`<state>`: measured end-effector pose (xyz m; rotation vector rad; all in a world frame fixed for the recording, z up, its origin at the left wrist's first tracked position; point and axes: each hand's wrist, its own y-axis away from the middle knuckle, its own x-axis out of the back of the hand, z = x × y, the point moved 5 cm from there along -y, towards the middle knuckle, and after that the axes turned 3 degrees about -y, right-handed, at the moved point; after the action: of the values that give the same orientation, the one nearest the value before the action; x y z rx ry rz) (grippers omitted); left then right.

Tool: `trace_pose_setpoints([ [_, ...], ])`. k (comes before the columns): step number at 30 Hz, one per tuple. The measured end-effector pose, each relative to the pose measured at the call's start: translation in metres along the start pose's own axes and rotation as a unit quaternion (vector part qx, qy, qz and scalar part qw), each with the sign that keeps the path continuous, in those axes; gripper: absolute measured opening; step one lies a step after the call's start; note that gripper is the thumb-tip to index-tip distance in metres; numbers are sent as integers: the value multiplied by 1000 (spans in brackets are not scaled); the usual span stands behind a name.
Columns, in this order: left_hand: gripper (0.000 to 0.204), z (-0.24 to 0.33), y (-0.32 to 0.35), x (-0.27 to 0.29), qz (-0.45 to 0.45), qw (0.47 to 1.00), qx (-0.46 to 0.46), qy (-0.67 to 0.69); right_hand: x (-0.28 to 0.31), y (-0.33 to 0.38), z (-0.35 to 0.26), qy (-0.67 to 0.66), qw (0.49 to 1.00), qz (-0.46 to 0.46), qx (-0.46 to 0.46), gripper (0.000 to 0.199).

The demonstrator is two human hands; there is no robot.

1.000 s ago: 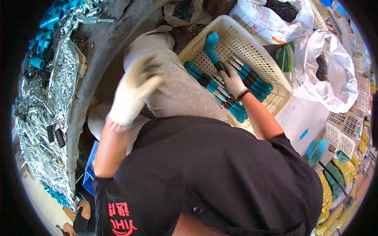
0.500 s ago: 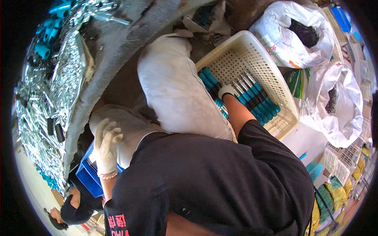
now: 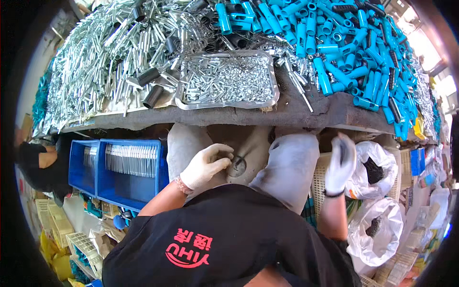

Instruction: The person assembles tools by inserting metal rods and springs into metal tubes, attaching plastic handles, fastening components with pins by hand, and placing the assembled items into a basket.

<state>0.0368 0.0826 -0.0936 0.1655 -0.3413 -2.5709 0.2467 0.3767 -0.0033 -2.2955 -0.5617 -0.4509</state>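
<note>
My left hand (image 3: 205,166), in a white glove, hovers over my lap with its fingers loosely bent and the thumb apart; I see nothing in it. My right hand (image 3: 341,165), gloved too and blurred by motion, is raised beside my right knee. Its fingers stretch toward the bench, with no object visible in them. Just behind that hand stands a cream perforated crate (image 3: 319,178), mostly hidden by my leg and arm. A few teal-handled tools (image 3: 310,210) show in it. Across the bench lie teal plastic handles (image 3: 351,67) and loose shiny metal tubes (image 3: 107,60).
A clear tray (image 3: 228,103) of small metal pieces sits at the bench's front edge. Blue bins (image 3: 126,189) with rows of metal rods stand at my left, near another person (image 3: 40,167). White sacks (image 3: 375,244) of dark material stand at my right.
The view has swung from the crate up to the bench. My right hand has come out of the crate, away from the teal-handled tools. My left hand is now over my lap.
</note>
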Motion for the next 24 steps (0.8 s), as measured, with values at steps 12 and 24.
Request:
trace_pose_setpoints([
  [12, 28, 19, 72, 104, 141, 985, -40, -91, -124, -87, -10, 340, 932, -118, 30, 18],
  [24, 18, 110, 80, 221, 539, 729, -246, -341, -105, -133, -21, -1, 1000, 22, -9, 26],
])
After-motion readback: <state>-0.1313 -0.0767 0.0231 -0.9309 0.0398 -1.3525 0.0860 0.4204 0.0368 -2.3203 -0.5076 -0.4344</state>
